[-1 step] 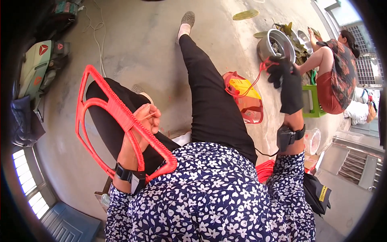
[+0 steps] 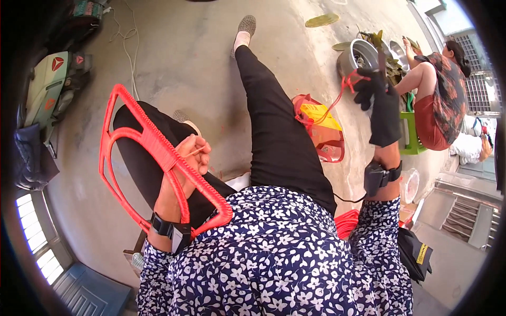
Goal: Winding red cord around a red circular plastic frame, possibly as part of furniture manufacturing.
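Observation:
A frame wrapped in red cord [image 2: 154, 148] lies across my left thigh, with my left forearm passing through one of its openings. My left hand [image 2: 191, 152] is closed, palm up, beside the wrapped middle, and a thin tan stick [image 2: 196, 151] shows in its fingers. Out to the right, my right hand [image 2: 375, 100] wears a black glove and has curled fingers. It grips a red cord [image 2: 345, 87], whose tail hangs toward the red and yellow bag [image 2: 322, 117]. A dark narrow shape above that glove is too blurred to name.
At the right, another person sits on a green stool [image 2: 411, 131] near a metal pot [image 2: 352, 58] and long green leaves [image 2: 390, 71]. More red cord [image 2: 347, 224] lies at my right side. A scooter [image 2: 45, 89] stands at the left, and a blue chair [image 2: 89, 289] is behind it.
My gloved right hand has shifted slightly to the right, and the cord end at its fingers has changed shape. My left hand and the frame stay put.

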A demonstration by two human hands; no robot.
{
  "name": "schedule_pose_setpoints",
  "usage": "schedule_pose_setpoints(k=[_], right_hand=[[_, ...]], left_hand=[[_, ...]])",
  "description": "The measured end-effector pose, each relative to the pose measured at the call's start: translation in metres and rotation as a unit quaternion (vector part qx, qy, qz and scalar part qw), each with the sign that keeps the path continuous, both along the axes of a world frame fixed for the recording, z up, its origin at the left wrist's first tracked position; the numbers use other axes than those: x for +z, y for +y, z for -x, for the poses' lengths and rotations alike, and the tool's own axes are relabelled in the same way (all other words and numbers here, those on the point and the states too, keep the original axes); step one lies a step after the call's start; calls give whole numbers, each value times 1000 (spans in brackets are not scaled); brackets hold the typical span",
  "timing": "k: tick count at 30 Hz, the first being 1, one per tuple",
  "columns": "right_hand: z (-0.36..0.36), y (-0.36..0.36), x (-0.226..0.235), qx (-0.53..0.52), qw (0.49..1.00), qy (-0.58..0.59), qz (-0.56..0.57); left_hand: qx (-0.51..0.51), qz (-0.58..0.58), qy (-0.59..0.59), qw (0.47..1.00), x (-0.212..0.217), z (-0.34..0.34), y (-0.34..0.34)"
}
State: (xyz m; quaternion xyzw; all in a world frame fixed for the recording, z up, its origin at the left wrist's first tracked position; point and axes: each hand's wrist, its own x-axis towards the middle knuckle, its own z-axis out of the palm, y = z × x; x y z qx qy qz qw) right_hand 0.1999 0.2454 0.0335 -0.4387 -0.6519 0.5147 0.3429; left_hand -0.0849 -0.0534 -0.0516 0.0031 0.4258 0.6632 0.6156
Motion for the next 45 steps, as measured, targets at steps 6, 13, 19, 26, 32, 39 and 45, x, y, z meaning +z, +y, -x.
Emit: schedule_pose_setpoints(k=[6,13,19,26,32,39,45], right_hand=[[28,41,-18,-8,998,-21,-61],[58,63,-107,114,937,-194,-267],[45,66,-142,194,900,-315,-231],[75,6,-92,178,943,-258,-108],[105,-113,-31,442,891,-91,-50],[35,-46,-72,-53,970,0,236],[-15,-20,-119,-24,984,-70,163]], left_hand=[[122,-71,-105,984,2,3,-9],[209,-39,-35,977,36,-9,-18],[122,-34,71,989,52,-7,-29],[-39,-10,83,996,53,3,-22],[-71,10,102,992,62,-6,-13],[-79,5,101,992,56,-10,-5],[-5,-9,79,997,52,-16,-9]])
